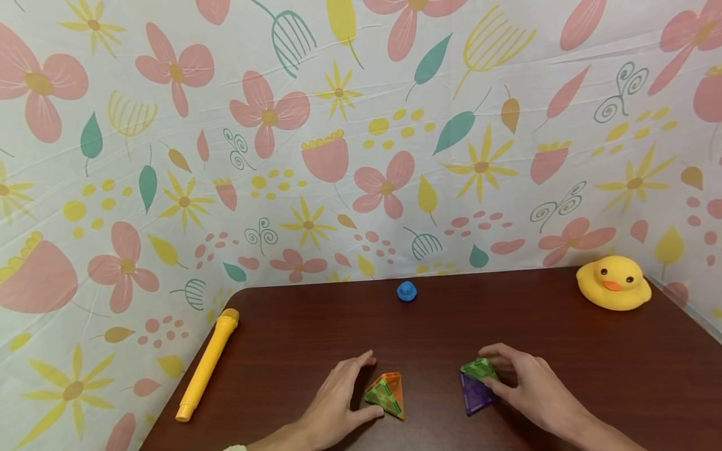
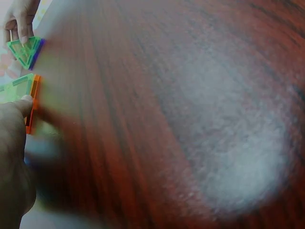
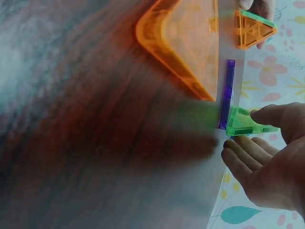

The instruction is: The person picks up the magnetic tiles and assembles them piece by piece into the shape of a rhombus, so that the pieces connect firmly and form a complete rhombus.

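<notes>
- Tiles (image 1: 384,398), see-through and shiny, with three sides and thick edges, are in two pairs on the counter (image 1: 316,326), near the person.
- One white cloth (image 1: 344,207) with flowers and leaves hangs behind.
- One counter, dark brown with wood lines.
- Two hands. The left hand (image 1: 337,401) is spread, its thumb touching one green tile. The right hand (image 1: 534,385) bends round the other green tile, thumb touching it; I cannot tell if it pinches.
- One yellow microphone (image 1: 209,363) lies along the left edge.
- One big yellow duck (image 1: 615,285) sits at the back right.
- Four tiles from the head: two green, one orange tile (image 1: 398,389), one purple tile (image 1: 475,396). Left, green touches orange; right, green touches purple. The right wrist view also shows orange up close; I cannot tell if that is a fifth.
- One tiny blue toy (image 1: 407,291) at the back.
</notes>
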Action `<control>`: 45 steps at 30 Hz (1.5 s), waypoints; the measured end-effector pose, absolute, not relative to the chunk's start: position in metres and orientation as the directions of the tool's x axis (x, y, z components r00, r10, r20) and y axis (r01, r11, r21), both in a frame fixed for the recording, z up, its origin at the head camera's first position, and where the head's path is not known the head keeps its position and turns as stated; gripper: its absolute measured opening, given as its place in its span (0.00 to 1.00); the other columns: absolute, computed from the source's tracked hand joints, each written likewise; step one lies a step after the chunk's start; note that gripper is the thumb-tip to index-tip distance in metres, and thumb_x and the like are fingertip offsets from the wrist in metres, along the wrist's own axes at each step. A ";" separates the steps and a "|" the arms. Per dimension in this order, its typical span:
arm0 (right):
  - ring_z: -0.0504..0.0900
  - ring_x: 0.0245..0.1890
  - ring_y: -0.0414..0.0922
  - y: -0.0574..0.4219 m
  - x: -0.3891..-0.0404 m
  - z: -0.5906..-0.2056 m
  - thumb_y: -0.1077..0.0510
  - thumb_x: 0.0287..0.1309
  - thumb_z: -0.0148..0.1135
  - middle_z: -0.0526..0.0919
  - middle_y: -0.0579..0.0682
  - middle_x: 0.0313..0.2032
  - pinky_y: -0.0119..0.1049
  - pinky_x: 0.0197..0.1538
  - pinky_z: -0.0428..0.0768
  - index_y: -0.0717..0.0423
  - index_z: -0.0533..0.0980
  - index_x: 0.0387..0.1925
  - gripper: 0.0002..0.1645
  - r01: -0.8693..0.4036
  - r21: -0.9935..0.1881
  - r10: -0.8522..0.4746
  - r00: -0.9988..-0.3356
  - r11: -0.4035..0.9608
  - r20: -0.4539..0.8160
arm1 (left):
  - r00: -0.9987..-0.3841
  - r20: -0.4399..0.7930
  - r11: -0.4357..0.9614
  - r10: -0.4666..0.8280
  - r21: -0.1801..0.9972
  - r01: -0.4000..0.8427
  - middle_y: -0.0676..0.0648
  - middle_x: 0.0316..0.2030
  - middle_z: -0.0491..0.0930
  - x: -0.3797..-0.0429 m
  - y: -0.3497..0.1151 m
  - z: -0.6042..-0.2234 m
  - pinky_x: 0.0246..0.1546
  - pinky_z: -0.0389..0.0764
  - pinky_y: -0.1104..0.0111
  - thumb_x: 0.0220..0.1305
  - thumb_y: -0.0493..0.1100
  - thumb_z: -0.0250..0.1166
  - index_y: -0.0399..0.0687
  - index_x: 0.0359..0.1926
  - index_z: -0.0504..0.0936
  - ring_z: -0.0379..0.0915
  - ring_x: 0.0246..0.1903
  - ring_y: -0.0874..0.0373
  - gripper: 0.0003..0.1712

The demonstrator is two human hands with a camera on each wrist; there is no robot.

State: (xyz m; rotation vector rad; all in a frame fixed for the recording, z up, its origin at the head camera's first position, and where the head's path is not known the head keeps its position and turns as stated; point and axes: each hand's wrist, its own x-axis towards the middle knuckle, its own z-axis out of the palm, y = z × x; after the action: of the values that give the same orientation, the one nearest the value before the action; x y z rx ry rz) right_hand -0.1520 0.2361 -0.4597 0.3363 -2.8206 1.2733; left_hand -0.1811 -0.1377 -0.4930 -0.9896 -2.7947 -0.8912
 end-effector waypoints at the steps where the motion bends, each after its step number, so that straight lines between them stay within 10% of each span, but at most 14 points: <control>1: 0.90 0.47 0.53 0.237 -0.151 -0.460 0.65 0.59 0.78 0.90 0.53 0.48 0.42 0.45 0.88 0.59 0.80 0.57 0.25 -0.215 -0.736 -0.188 -0.975 0.642 0.121 | -0.790 0.235 0.625 0.566 0.502 0.597 0.54 0.71 0.73 -0.182 -0.138 -0.492 0.66 0.72 0.45 0.68 0.65 0.71 0.46 0.82 0.59 0.68 0.70 0.53 0.53; 17: 0.86 0.55 0.56 0.262 -0.140 -0.454 0.51 0.61 0.79 0.84 0.58 0.60 0.44 0.47 0.87 0.59 0.76 0.67 0.37 -0.243 -0.684 -0.209 -0.969 0.688 0.134 | -0.746 0.315 0.549 0.587 0.523 0.652 0.54 0.80 0.61 -0.193 -0.121 -0.454 0.70 0.67 0.41 0.67 0.57 0.76 0.62 0.84 0.54 0.58 0.78 0.53 0.54; 34: 0.75 0.66 0.67 0.292 -0.128 -0.462 0.42 0.65 0.74 0.74 0.66 0.69 0.58 0.56 0.82 0.64 0.66 0.76 0.49 -0.102 -0.713 -0.267 -0.956 0.694 -0.123 | -0.528 0.391 0.432 0.754 0.311 0.847 0.54 0.83 0.52 -0.186 -0.070 -0.434 0.73 0.66 0.45 0.71 0.58 0.72 0.56 0.85 0.54 0.47 0.82 0.54 0.52; 40: 0.79 0.61 0.40 0.302 -0.120 -0.472 0.44 0.68 0.73 0.76 0.62 0.67 0.29 0.48 0.80 0.61 0.67 0.75 0.45 -0.199 -0.675 -0.331 -0.941 0.710 -0.071 | -0.450 0.388 0.396 0.804 0.214 0.893 0.53 0.83 0.50 -0.182 -0.055 -0.437 0.75 0.65 0.53 0.71 0.61 0.71 0.53 0.84 0.55 0.43 0.82 0.58 0.51; 45: 0.71 0.57 0.19 0.308 -0.114 -0.479 0.48 0.70 0.72 0.76 0.64 0.67 0.26 0.48 0.79 0.64 0.65 0.76 0.43 -0.259 -0.714 -0.391 -0.920 0.651 -0.023 | -0.387 0.375 0.365 0.843 0.131 0.922 0.48 0.83 0.50 -0.175 -0.047 -0.443 0.75 0.64 0.60 0.73 0.60 0.69 0.48 0.83 0.58 0.45 0.82 0.55 0.48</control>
State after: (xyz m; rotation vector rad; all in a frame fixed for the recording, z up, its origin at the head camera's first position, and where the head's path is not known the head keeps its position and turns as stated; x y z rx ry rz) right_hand -0.1139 0.3077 -0.4786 0.5990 -3.0111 1.2557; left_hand -0.1754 -0.0467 -0.4427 -1.5750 -2.3834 -0.4700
